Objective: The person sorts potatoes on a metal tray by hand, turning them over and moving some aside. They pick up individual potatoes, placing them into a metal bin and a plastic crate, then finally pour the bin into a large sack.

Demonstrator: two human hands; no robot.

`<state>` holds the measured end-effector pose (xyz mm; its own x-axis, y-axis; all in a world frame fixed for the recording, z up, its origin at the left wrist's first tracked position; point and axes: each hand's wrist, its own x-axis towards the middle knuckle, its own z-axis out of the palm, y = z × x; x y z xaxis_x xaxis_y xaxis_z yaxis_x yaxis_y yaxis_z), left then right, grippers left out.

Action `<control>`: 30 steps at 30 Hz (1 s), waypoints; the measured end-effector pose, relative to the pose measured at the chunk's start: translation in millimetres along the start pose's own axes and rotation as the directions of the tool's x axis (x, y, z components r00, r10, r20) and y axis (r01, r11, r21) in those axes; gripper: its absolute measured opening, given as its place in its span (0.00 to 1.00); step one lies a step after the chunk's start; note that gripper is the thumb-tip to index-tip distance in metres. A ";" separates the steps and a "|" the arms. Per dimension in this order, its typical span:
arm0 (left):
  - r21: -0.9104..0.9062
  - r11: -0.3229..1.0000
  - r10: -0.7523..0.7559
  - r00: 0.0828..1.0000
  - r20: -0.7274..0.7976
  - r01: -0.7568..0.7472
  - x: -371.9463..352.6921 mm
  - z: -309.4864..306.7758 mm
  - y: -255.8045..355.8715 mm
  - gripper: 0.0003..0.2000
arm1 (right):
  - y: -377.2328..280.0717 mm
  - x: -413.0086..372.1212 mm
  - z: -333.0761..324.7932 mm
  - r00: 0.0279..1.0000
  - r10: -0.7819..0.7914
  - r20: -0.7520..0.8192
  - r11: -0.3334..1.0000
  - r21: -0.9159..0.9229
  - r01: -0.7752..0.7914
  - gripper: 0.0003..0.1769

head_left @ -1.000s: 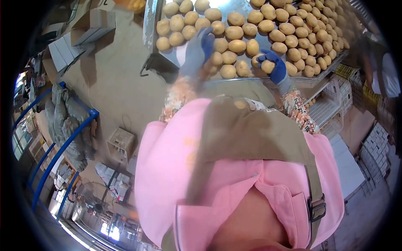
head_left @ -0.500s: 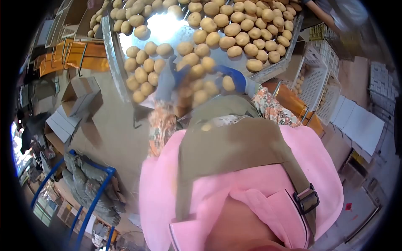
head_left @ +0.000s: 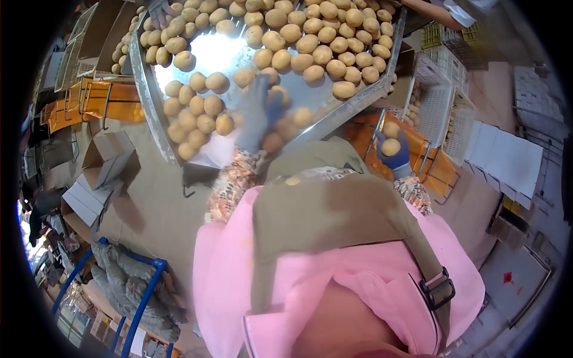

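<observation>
On the metal sorting table [head_left: 325, 122] lie many potatoes [head_left: 307, 45], spread in a loose layer. My left hand [head_left: 255, 113], in a grey and blue glove, reaches over the near part of the table with its fingers stretched out among the potatoes. It is slightly blurred, and potatoes lie on both sides of it. My right hand [head_left: 395, 156], in a blue glove, is off the table's right edge, above an orange sheet [head_left: 357, 134] on a metal frame. Two potatoes [head_left: 391, 147] show in its grip.
White plastic crates [head_left: 431, 113] holding potatoes stand to the right, beside an open cardboard box [head_left: 507, 158]. Another orange sheet [head_left: 92, 101] hangs at the left, near more boxes [head_left: 107, 158]. Another person's gloved hand [head_left: 160, 13] and a co-worker's arm [head_left: 436, 13] are at the far side.
My right hand has moved from the table out to the right, over the orange sheet, with potatoes in it. My left hand has shifted slightly right; fewer potatoes lie at the near edge.
</observation>
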<state>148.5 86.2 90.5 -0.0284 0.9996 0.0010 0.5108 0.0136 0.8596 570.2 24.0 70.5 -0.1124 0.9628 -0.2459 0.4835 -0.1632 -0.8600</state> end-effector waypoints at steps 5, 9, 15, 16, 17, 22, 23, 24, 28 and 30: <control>0.471 0.881 -0.034 0.999 -0.032 0.045 -18.0 31.2 -52.1 0.32 | 47.9 16.3 -30.0 0.620 0.671 0.407 -0.009 0.840 -0.542 0.24; 0.727 0.686 -0.095 0.994 0.045 0.033 -58.8 39.8 -59.2 0.34 | 51.5 100.4 -56.1 0.999 0.029 -0.044 0.929 0.370 -0.011 0.12; 0.458 0.775 -0.368 0.899 -0.235 0.437 -106.0 3.4 -69.8 0.33 | -21.7 225.2 -49.9 0.985 -0.152 -0.080 0.954 0.247 0.167 0.17; 0.462 0.766 -0.376 0.894 -0.242 0.447 -113.2 -3.2 -70.2 0.33 | -103.6 220.2 -4.4 0.988 0.090 -0.125 0.883 0.470 -0.021 0.19; 0.438 0.773 -0.318 0.877 -0.360 0.460 -119.8 -9.6 -69.5 0.33 | -88.9 255.4 0.4 0.991 -0.049 0.126 0.926 0.379 -0.003 0.18; 0.079 0.882 -0.308 0.696 -0.648 0.464 -144.5 -38.5 -85.7 0.33 | -152.9 305.8 118.8 0.995 0.042 -0.091 0.623 -0.776 -0.098 0.45; 0.221 0.831 -0.238 0.685 -0.689 0.510 -152.9 -40.4 -92.0 0.31 | -151.4 308.9 128.7 1.000 0.012 0.001 0.576 -0.817 -0.006 0.44; 0.233 0.824 -0.235 0.686 -0.689 0.517 -151.1 -48.2 -91.6 0.31 | -145.2 309.9 139.3 0.996 -0.012 0.092 0.525 -0.847 0.084 0.44; 0.128 0.878 -0.259 0.685 -0.681 0.460 -113.6 -76.5 -90.9 0.27 | -170.8 257.7 168.0 0.944 0.067 0.322 0.637 -0.742 0.208 0.28; 0.191 0.889 -0.208 0.738 -0.642 0.417 -65.5 -94.7 -94.2 0.27 | -123.6 244.3 214.9 0.884 -0.008 0.467 0.341 -0.830 0.442 0.24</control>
<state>20.8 17.1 57.9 -0.6791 0.7185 0.1503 0.6060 0.4333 0.6671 296.5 233.1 20.7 -0.5088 0.7520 -0.4192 0.8356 0.5485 -0.0303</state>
